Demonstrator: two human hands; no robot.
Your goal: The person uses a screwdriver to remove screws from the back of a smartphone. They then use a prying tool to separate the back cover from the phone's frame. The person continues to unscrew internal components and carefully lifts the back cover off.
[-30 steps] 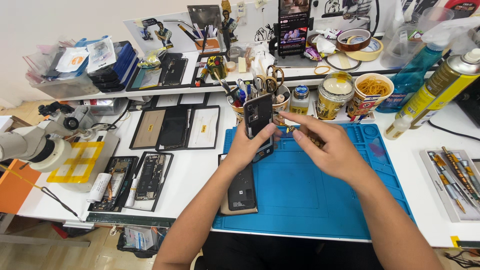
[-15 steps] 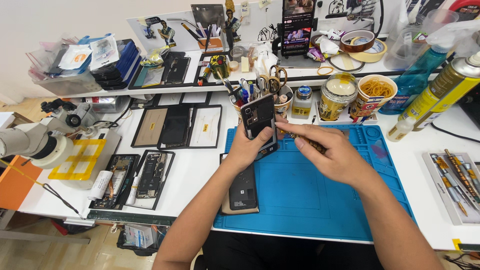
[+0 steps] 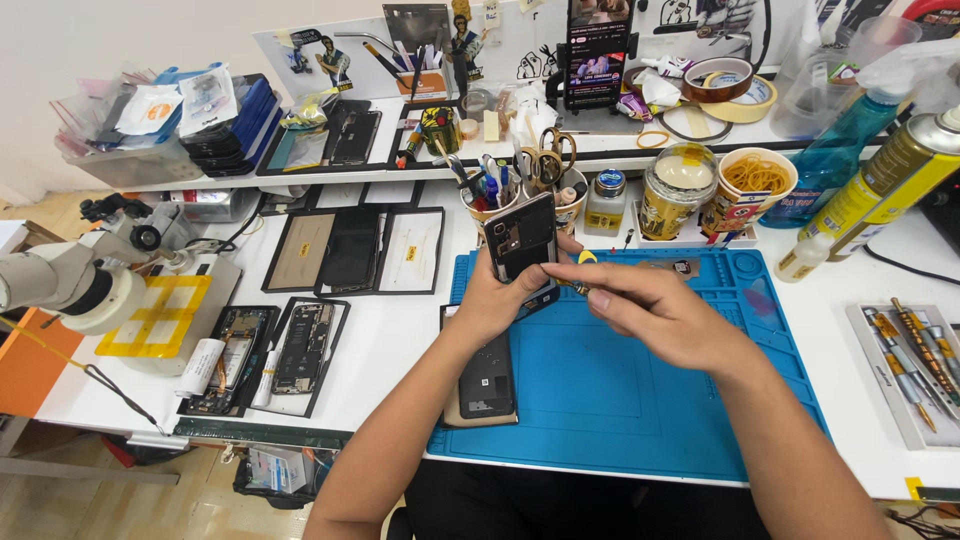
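Hands meet above the blue mat on the counter: left hand grips an upright phone by its edges, right hand pinches a thin tool against it; stiff, light, probably fragile.

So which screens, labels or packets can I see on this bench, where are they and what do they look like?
Phone: black, upright in the left hand, above the blue mat.
Lit phone screen: dark, standing on the back shelf.
Spray can: yellow-green label, far right.
Jar: yellow label, behind the mat.
Clear packets: white and orange, in a tray at far left.
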